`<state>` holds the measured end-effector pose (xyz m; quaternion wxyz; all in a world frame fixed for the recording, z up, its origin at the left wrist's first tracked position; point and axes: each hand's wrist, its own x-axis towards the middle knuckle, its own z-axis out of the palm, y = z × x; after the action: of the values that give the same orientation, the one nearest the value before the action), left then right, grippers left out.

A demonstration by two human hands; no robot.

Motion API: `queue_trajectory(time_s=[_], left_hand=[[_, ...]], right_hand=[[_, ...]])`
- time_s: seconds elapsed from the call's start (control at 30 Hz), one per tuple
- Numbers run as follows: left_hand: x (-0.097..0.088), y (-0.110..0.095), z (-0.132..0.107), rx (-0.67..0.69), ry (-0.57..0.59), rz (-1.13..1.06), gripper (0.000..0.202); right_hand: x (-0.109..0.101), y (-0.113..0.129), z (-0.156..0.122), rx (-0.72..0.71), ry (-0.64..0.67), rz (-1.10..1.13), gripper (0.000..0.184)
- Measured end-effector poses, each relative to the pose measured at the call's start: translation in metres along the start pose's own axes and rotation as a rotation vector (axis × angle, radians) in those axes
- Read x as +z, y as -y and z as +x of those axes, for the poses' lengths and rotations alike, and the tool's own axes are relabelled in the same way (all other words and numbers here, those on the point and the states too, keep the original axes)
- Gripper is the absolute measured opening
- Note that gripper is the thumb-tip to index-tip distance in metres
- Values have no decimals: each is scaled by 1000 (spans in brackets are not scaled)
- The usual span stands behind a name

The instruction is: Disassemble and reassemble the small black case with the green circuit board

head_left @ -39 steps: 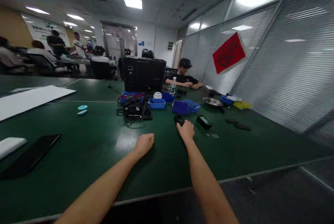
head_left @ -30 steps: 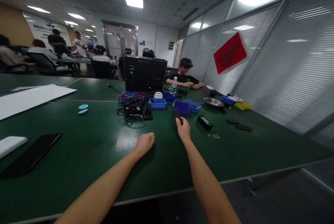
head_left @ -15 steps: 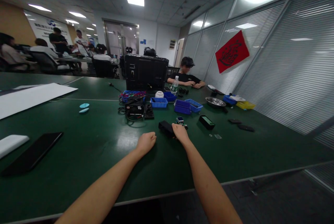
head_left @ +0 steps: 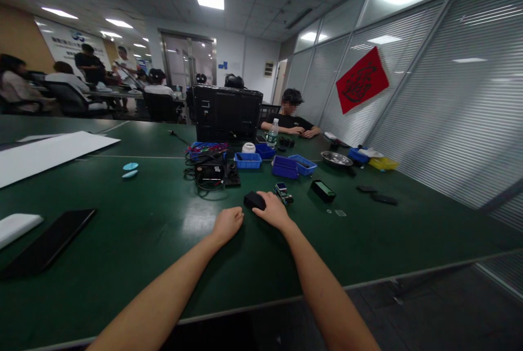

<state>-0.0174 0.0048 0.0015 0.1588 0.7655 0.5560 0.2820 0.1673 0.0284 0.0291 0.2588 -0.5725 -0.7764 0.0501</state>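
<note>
My right hand (head_left: 273, 211) is closed around one end of a small black box (head_left: 254, 200) on the green table, its thumb on the near side and fingers over the top. My left hand (head_left: 229, 223) rests on the table just left of the box, apart from it, with its fingers curled into a fist. Whatever it may hold is hidden. Just beyond my right hand lies a green circuit board (head_left: 283, 193) with a small screen. Farther right is an open black case (head_left: 323, 191) with a green inside.
Behind are blue bins (head_left: 248, 161), tangled cables, a black monitor (head_left: 229, 115) and a water bottle (head_left: 273, 132). A metal bowl (head_left: 336, 159) stands right. A small ring (head_left: 329, 211) and clear piece (head_left: 340, 213) lie nearer. A person (head_left: 291, 116) sits across the table.
My right hand has shifted slightly left and changed its grip on the black box, which has turned and moved a little left. More of the circuit board shows. My left hand has stayed in place.
</note>
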Motion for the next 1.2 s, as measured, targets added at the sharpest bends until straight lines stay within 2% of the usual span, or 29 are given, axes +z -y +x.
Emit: queue_trajectory(time_s=[0.17,0.23,0.4,0.57,0.63,0.77,0.87,1.03,1.2], left_hand=[[2,1,0,6,-19,-15,28],[1,0,0,-6,-18,-19,28],[0,-2,0,-15,-4,-20,29],[1,-1,0,-16,-2,-8,28],[1,-1,0,-6,-10,-12,28],[3,0,0,-6,-20,-18,28],[2,0,0,-3,-26,-26,28],[-1,-3,-1,-18,-6,-8,28],[-2,-4,-1,-27,-2,-7,28]], right_hand=[[5,-2,4,172,-6,165,25],[5,-3,5,215,23,180,29],[-5,-2,6,286,47,25,44],[-26,-22,6,414,-191,-102,43],[-31,-36,6,494,-228,-167,41],[-29,-57,7,592,-82,-226,48],[-22,-60,9,579,-31,-222,47],[-14,-51,9,482,-95,-223,34],[-13,-48,9,397,-103,-156,38]])
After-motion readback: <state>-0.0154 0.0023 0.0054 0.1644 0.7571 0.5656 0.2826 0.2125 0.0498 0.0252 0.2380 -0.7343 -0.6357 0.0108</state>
